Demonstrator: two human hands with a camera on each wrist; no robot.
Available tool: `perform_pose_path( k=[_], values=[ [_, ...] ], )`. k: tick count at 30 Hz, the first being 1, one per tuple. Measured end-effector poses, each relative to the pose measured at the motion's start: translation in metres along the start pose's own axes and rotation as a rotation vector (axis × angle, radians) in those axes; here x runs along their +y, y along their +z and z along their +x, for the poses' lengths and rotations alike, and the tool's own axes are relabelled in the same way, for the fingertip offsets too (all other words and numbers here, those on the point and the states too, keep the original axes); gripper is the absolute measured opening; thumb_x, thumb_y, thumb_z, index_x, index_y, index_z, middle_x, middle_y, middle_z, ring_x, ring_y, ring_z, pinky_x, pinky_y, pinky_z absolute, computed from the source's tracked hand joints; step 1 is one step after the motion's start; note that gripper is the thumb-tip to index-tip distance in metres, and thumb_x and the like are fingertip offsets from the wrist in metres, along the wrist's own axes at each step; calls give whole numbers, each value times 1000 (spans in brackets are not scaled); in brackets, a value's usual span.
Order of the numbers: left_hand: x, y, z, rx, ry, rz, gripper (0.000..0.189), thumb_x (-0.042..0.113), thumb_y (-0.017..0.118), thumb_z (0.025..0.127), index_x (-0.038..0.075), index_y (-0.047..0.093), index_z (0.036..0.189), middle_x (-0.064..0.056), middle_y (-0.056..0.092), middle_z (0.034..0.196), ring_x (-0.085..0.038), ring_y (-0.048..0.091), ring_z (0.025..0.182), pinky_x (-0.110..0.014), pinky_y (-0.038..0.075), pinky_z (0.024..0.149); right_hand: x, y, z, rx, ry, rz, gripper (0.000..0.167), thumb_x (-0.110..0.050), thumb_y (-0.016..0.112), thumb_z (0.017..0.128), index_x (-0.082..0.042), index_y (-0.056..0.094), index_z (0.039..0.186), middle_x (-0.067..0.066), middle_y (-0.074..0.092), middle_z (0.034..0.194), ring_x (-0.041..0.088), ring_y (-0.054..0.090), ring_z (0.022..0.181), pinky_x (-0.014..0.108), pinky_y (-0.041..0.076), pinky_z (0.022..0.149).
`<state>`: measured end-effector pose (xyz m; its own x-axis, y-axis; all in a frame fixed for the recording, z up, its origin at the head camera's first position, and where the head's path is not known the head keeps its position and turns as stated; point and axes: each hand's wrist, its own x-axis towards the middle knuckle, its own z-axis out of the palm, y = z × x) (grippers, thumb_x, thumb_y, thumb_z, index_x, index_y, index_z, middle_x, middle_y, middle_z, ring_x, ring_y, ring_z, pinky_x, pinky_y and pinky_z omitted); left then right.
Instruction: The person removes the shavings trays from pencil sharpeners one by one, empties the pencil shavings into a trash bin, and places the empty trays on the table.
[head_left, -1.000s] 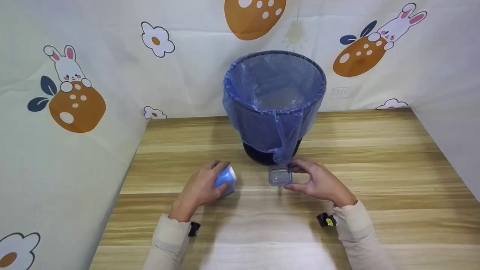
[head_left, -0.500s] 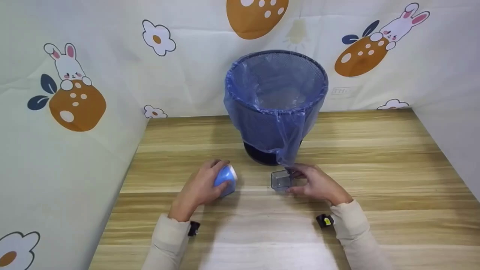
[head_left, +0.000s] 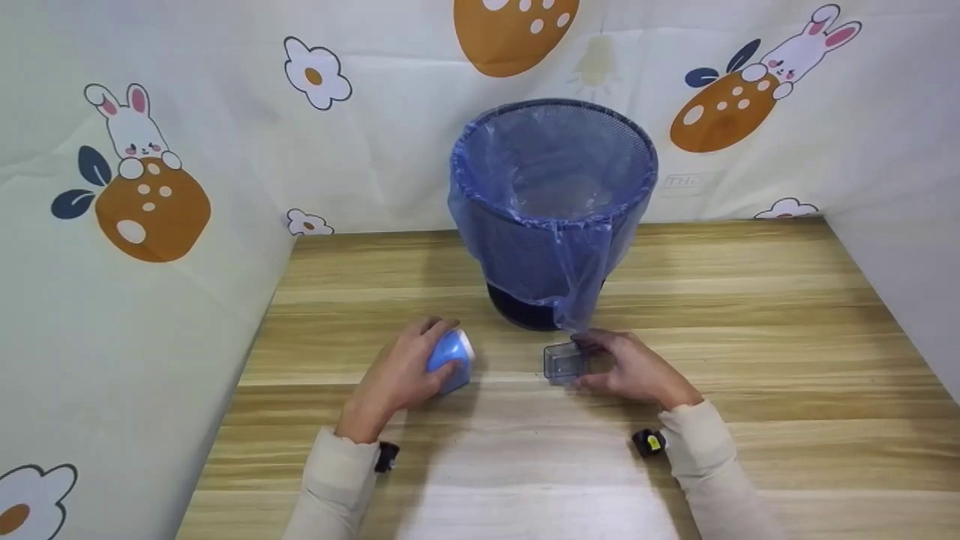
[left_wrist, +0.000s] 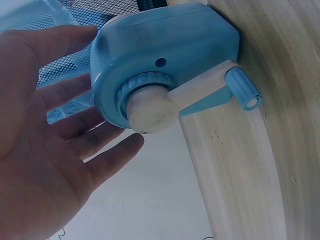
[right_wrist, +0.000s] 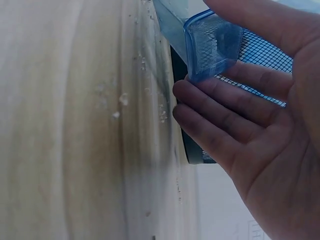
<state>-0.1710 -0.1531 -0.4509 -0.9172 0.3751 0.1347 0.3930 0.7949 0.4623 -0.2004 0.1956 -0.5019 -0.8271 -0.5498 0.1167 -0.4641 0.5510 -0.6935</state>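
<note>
A blue crank pencil sharpener (head_left: 453,361) is gripped in my left hand (head_left: 401,373), low over the table at the middle left. In the left wrist view its white crank arm (left_wrist: 202,85) ends in a blue knob, and thumb and fingers lie around the sharpener's end. Opposite, my right hand (head_left: 637,371) pinches a clear, bluish shavings drawer (head_left: 561,362) between thumb and fingers. The right wrist view shows the drawer (right_wrist: 212,47) close to the bin's bag, with the last fingers stretched below it. No shavings show inside the drawer.
A black mesh bin (head_left: 517,307) lined with a blue plastic bag (head_left: 517,259) stands at the table's back, just beyond both hands. Small pale crumbs (right_wrist: 117,107) lie on the wooden table (head_left: 750,315). Printed fabric walls (head_left: 375,165) enclose the back and sides.
My right hand has lowered the drawer slightly toward the table and turned it a little, drawing it away from the hanging bag end. The left hand keeps the sharpener in place.
</note>
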Motion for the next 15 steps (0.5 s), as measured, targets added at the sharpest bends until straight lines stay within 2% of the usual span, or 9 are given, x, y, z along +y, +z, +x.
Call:
perform_pose_path(
  k=[8,15],
  values=[
    [0,0,1,-6,-5,-7,53,23,72,88,7,57,137,-20,55,134,-37,57,118,-52,50,95,4,3,0,10,8,-86,64,-26,87,73,2,63,126,14,69,120,30,64,112,48,48,100],
    [-1,1,1,36,41,12,52,20,73,86,4,59,134,-21,58,130,-37,58,117,-51,50,94,5,5,0,25,20,-105,66,-26,89,70,1,63,124,12,69,117,29,64,109,47,49,99]
  ],
)
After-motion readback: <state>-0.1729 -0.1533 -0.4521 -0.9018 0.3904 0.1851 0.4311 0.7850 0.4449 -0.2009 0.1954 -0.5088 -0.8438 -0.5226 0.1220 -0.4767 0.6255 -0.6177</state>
